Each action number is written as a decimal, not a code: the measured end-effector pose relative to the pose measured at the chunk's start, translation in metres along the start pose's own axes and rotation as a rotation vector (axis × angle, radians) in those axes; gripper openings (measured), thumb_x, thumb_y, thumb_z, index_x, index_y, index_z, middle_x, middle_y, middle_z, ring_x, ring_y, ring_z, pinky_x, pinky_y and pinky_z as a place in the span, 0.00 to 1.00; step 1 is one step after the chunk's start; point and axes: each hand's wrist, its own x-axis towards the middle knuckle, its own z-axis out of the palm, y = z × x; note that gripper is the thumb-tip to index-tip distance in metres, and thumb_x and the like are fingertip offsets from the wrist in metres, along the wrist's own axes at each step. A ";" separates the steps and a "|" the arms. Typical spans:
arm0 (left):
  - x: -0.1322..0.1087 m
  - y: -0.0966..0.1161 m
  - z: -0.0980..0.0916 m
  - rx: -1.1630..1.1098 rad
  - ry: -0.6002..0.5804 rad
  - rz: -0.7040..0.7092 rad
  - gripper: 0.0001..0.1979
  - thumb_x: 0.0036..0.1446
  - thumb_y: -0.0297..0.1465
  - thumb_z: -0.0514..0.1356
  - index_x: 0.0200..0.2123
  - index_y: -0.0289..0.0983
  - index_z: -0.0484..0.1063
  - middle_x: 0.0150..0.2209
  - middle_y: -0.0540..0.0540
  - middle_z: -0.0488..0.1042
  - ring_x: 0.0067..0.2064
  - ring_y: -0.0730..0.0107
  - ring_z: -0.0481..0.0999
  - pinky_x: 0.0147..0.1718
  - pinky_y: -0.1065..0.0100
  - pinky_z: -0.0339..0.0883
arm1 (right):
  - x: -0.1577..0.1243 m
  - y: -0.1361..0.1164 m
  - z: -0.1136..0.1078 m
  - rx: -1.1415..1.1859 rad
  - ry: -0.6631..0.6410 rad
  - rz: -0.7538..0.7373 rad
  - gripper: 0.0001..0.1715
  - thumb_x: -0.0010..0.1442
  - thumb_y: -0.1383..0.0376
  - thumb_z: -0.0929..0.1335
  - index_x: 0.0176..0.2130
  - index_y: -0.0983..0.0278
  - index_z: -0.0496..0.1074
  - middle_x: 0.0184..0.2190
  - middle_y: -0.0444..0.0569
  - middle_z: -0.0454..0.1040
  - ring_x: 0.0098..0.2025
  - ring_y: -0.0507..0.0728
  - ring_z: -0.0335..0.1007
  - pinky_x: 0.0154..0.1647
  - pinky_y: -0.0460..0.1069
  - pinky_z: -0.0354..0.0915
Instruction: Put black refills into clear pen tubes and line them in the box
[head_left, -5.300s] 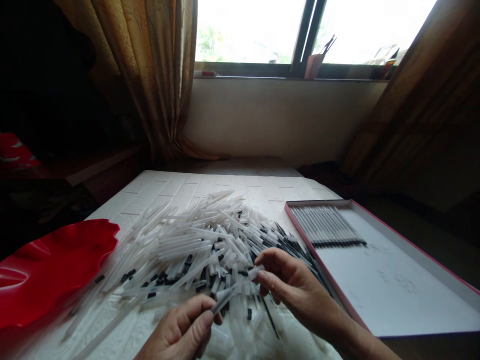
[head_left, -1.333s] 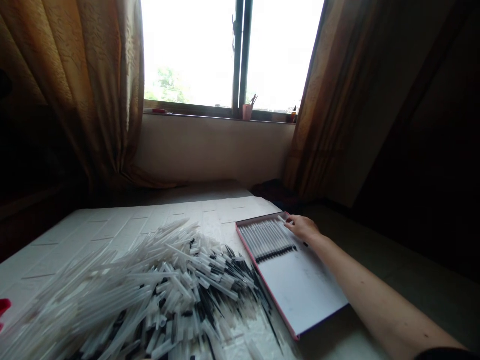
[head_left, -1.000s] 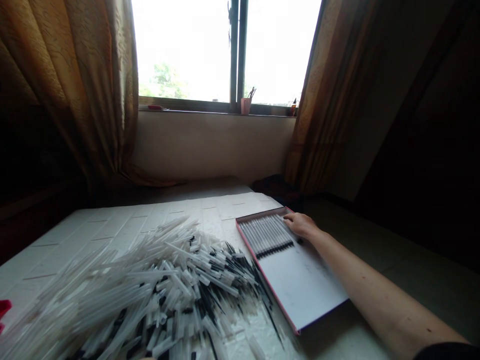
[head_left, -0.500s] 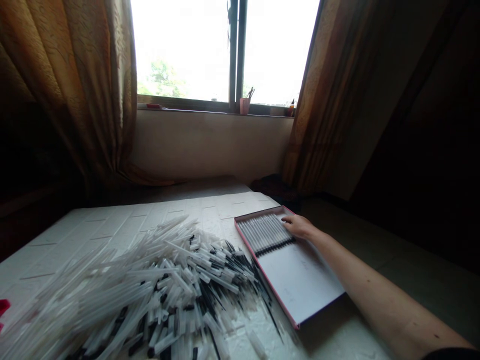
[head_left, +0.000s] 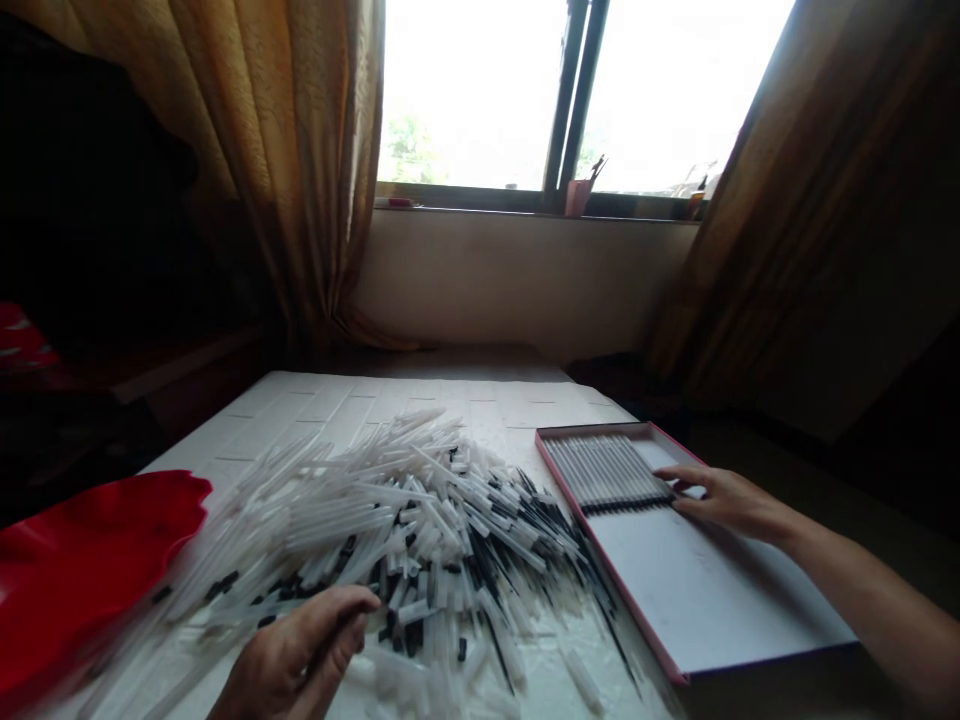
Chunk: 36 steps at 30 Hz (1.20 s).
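A big heap of clear plastic tubes and thin black refills (head_left: 390, 530) covers the white table (head_left: 450, 400). My left hand (head_left: 300, 650) lies at the near edge of the heap, fingers curled onto tubes; what it grips is not clear. My right hand (head_left: 724, 497) reaches into a shallow pink-edged box (head_left: 720, 590), fingers stretched flat beside a neat row of filled tubes (head_left: 607, 470) at the box's far end, fingertips touching the row's right side.
A red wavy-rimmed plastic dish (head_left: 82, 560) sits at the left edge of the table. Curtains (head_left: 300, 150) hang at both sides of a bright window, with a pink cup (head_left: 577, 197) on the sill. Dark floor lies to the right.
The view swung left and down, so the red dish and my left hand came into sight. My right hand slid back along the row toward its near end and opened flat.
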 end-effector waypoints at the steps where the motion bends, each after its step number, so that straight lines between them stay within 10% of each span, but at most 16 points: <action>1: 0.003 0.000 -0.004 0.036 0.020 0.002 0.12 0.68 0.45 0.57 0.44 0.49 0.77 0.34 0.55 0.84 0.29 0.76 0.84 0.30 0.86 0.73 | 0.001 0.003 0.002 0.000 0.015 -0.022 0.24 0.48 0.64 0.70 0.46 0.61 0.82 0.45 0.52 0.83 0.45 0.65 0.80 0.43 0.51 0.73; 12: 0.009 0.002 -0.010 0.247 0.034 0.145 0.09 0.69 0.35 0.56 0.41 0.42 0.76 0.34 0.50 0.83 0.34 0.69 0.84 0.34 0.74 0.75 | -0.009 -0.030 -0.012 -0.103 0.209 -0.235 0.24 0.48 0.55 0.67 0.41 0.60 0.83 0.41 0.57 0.84 0.29 0.66 0.80 0.28 0.56 0.74; 22: 0.005 -0.002 -0.011 0.278 -0.179 0.159 0.07 0.63 0.27 0.59 0.39 0.44 0.76 0.37 0.49 0.78 0.40 0.62 0.77 0.41 0.63 0.66 | -0.067 -0.204 0.028 -0.107 0.197 -0.693 0.18 0.69 0.63 0.61 0.43 0.61 0.79 0.41 0.53 0.82 0.37 0.59 0.80 0.37 0.51 0.73; 27: 0.003 0.002 -0.011 0.300 -0.244 0.207 0.08 0.58 0.24 0.62 0.37 0.45 0.76 0.39 0.50 0.77 0.43 0.58 0.74 0.45 0.59 0.61 | -0.079 -0.253 0.059 -0.217 0.023 -0.622 0.14 0.68 0.66 0.64 0.39 0.59 0.80 0.36 0.48 0.81 0.36 0.57 0.79 0.36 0.48 0.68; 36: 0.003 0.009 -0.012 0.227 -0.114 0.217 0.06 0.66 0.26 0.58 0.42 0.42 0.73 0.38 0.47 0.77 0.40 0.59 0.76 0.42 0.60 0.66 | -0.083 -0.264 0.080 -0.357 -0.067 -0.407 0.12 0.66 0.64 0.68 0.32 0.60 0.80 0.33 0.48 0.82 0.36 0.59 0.80 0.34 0.47 0.64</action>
